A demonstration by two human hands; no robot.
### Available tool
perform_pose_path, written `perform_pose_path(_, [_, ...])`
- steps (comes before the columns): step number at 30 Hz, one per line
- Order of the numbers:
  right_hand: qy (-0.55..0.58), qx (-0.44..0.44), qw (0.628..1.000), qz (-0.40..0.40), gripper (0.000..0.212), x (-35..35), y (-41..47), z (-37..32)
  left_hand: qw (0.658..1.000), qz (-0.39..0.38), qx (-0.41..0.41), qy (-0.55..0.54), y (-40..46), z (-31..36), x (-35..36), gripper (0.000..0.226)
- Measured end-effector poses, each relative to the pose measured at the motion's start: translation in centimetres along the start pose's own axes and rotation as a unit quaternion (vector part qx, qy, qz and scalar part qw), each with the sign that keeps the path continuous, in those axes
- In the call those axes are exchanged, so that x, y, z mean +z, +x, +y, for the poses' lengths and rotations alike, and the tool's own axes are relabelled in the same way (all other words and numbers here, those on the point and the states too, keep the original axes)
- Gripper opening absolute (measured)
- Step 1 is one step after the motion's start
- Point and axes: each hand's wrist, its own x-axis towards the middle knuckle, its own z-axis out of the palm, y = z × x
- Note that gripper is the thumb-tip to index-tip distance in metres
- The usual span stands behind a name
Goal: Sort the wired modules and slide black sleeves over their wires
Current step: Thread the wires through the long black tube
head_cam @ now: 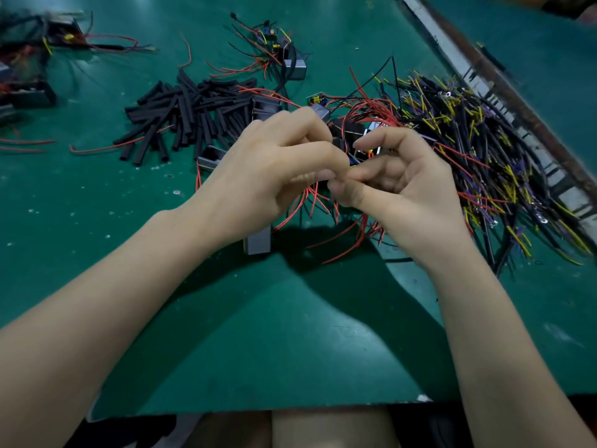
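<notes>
Hands meet above the middle of the green desk: the left hand and right hand curl their fingers together, pinching thin red wires of a small module mostly hidden between them. Beyond lies a heap of black sleeves; toward the right edge, a tangle of wired modules.

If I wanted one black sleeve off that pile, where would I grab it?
Judging by how they lie, take a loose sleeve at the pile's near-left edge. It lies singly on the green mat with its open end free. Pinch it mid-length across its width, coming from above and the near side.
</notes>
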Motion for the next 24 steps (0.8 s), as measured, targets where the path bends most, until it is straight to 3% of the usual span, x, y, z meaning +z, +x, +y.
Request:
perform_pose_path(7, [-0.054, -0.038, 0.998, 0.021, 0.040, 0.0, -0.1, 0.3, 0.988, -0.025, -0.103, -0.115, 0.1, 0.0, -0.3, 0.018])
perform_pose_path(17, [0.006, -0.009, 0.997, -0.082, 0.048, -0.7, -0.2, -0.1, 0.998, -0.058, 0.020, -0.020, 0.4, 0.4, -1.4, 0.016])
perform_pose_path(24, [0.037, -0.016, 0.996, -0.080, 0.046, -0.6, -0.1, -0.1, 0.999, -0.012, 0.030, 0.005, 0.2, 0.5, -0.7, 0.013])
